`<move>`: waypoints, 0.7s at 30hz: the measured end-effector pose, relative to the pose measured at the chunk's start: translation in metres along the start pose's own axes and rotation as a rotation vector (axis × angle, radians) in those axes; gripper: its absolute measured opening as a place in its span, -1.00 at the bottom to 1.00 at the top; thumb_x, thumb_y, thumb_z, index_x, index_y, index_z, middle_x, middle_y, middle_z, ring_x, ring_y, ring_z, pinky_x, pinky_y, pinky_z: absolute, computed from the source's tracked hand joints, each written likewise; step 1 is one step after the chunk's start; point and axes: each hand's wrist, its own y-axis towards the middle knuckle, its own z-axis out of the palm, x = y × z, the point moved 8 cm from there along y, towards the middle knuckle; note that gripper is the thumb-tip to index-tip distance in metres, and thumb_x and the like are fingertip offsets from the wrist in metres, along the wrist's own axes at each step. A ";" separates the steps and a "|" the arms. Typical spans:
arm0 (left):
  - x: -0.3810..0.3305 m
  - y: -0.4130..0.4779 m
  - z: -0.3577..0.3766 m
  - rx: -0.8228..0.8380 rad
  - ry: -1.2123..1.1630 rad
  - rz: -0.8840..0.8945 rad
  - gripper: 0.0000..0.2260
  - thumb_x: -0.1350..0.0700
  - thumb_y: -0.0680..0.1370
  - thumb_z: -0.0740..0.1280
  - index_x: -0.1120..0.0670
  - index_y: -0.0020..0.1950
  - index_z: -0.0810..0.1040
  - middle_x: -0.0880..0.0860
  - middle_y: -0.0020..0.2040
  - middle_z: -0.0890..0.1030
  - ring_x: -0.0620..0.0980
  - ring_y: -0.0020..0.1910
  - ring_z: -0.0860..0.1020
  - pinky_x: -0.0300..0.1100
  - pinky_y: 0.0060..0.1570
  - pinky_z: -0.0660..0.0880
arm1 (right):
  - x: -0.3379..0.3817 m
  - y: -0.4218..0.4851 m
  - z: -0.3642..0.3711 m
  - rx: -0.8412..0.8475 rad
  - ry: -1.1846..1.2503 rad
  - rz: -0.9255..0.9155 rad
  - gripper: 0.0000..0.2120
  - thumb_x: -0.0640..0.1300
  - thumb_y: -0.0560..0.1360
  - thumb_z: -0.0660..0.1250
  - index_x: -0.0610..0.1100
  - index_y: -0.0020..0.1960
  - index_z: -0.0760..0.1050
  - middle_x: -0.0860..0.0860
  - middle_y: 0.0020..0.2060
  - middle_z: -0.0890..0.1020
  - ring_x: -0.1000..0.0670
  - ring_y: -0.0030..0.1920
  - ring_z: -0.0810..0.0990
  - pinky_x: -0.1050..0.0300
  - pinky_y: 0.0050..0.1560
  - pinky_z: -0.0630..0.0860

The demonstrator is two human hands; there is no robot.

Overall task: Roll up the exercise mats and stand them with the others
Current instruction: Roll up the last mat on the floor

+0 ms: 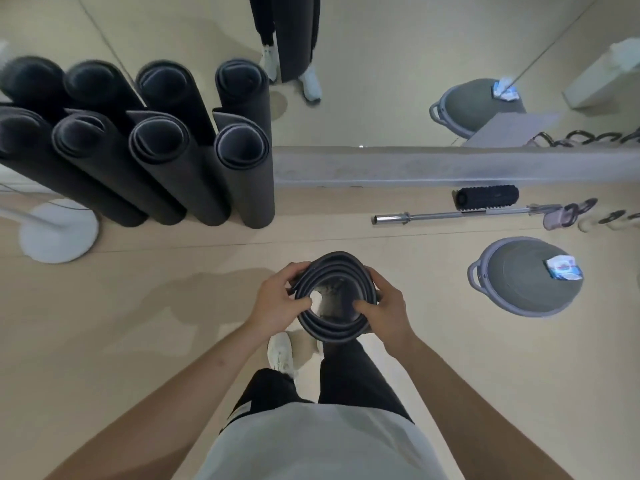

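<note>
Both hands, L (277,299) & R (384,306), grip rolled mat (332,327) upright, fingers curled over top rim. Stood rolls (194,174) ahead-left by mirror.

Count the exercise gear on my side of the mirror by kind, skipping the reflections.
Standing rolled mats: 4
Held rolled mat, gripped by left hand and right hand: 1
Balance dome: 1
Foam roller: 1
Barbell bar: 1
Total: 8
Small bits past the bar are too blurred to count.
</note>
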 end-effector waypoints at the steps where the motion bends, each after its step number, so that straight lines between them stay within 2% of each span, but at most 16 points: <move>1: -0.006 0.020 -0.003 -0.008 -0.008 -0.003 -0.42 0.19 0.28 0.44 -0.35 0.17 0.56 -0.25 0.03 0.67 -0.23 0.13 0.58 0.02 0.22 0.59 | 0.009 0.021 0.000 0.000 0.007 0.009 -0.36 -0.41 0.41 0.34 0.33 0.16 0.58 -0.05 -0.19 0.71 -0.24 -0.14 0.71 -0.25 -0.27 0.70; 4: -0.020 0.085 -0.013 -0.039 -0.017 -0.014 -0.45 0.26 0.33 0.47 -0.21 0.22 0.58 -0.22 0.07 0.66 -0.28 0.12 0.58 0.04 0.26 0.57 | 0.033 0.090 -0.001 0.015 0.013 0.015 -0.33 -0.42 0.41 0.34 0.37 0.12 0.57 -0.08 -0.21 0.70 -0.24 -0.17 0.71 -0.26 -0.31 0.69; 6: -0.026 0.132 -0.017 -0.062 -0.010 -0.030 -0.45 0.35 0.38 0.47 -0.15 0.24 0.58 -0.24 0.08 0.65 -0.34 0.10 0.57 0.03 0.27 0.57 | 0.047 0.140 0.000 0.035 0.039 0.026 -0.34 -0.43 0.41 0.32 0.29 0.20 0.58 -0.07 -0.20 0.71 -0.19 -0.18 0.71 -0.25 -0.31 0.69; 9: -0.029 0.200 -0.021 -0.098 -0.010 -0.042 -0.40 0.38 0.39 0.46 -0.24 0.21 0.56 -0.33 0.06 0.66 -0.33 0.12 0.58 -0.03 0.26 0.56 | 0.060 0.216 0.004 0.067 0.040 0.035 -0.35 -0.46 0.40 0.30 0.22 0.22 0.59 0.00 -0.21 0.70 -0.13 -0.18 0.69 -0.18 -0.32 0.70; 11: -0.023 0.246 -0.023 -0.125 -0.027 -0.058 -0.41 0.39 0.42 0.46 -0.19 0.28 0.55 -0.30 0.07 0.66 -0.36 0.11 0.59 -0.16 0.17 0.56 | 0.068 0.270 0.009 0.082 0.007 0.032 -0.33 -0.47 0.40 0.30 0.30 0.14 0.58 0.03 -0.21 0.71 -0.13 -0.17 0.69 -0.14 -0.33 0.70; 13: -0.020 0.289 -0.025 -0.149 -0.048 -0.065 -0.46 0.39 0.47 0.45 0.02 0.40 0.55 -0.19 0.13 0.65 -0.34 0.10 0.61 -0.32 0.10 0.53 | 0.076 0.323 0.016 0.077 -0.017 0.024 -0.30 -0.47 0.40 0.31 0.35 0.10 0.56 0.02 -0.18 0.71 -0.15 -0.14 0.71 -0.11 -0.34 0.70; 14: -0.019 0.310 -0.027 -0.171 -0.044 -0.059 -0.46 0.38 0.48 0.45 0.08 0.44 0.53 -0.13 0.14 0.66 -0.29 0.10 0.63 -0.32 0.11 0.54 | 0.079 0.349 0.020 0.081 -0.032 0.016 -0.31 -0.47 0.40 0.31 0.34 0.12 0.57 0.00 -0.15 0.71 -0.17 -0.13 0.72 -0.13 -0.35 0.70; 17: -0.013 0.368 -0.039 -0.240 0.061 -0.023 -0.47 0.33 0.50 0.43 0.08 0.46 0.52 -0.05 0.06 0.68 -0.16 0.00 0.62 -0.25 0.14 0.56 | 0.087 0.418 0.033 0.089 -0.059 0.000 -0.35 -0.45 0.40 0.32 0.25 0.22 0.57 -0.06 -0.10 0.71 -0.22 -0.10 0.71 -0.17 -0.34 0.70; 19: -0.011 0.401 -0.049 -0.291 0.147 -0.005 -0.49 0.29 0.52 0.40 0.05 0.47 0.51 -0.08 0.03 0.67 -0.20 -0.01 0.57 -0.29 0.10 0.50 | 0.093 0.459 0.042 0.071 -0.063 -0.021 -0.35 -0.40 0.38 0.33 0.32 0.18 0.57 -0.03 -0.10 0.71 -0.21 -0.09 0.71 -0.19 -0.28 0.71; 21: -0.007 0.427 -0.062 -0.374 0.181 0.020 -0.49 0.26 0.54 0.39 0.05 0.49 0.50 -0.13 0.12 0.65 -0.23 0.09 0.56 -0.25 0.19 0.45 | 0.093 0.495 0.056 0.052 -0.075 -0.034 -0.35 -0.35 0.36 0.34 0.39 0.15 0.56 0.01 -0.08 0.72 -0.18 -0.05 0.71 -0.20 -0.24 0.71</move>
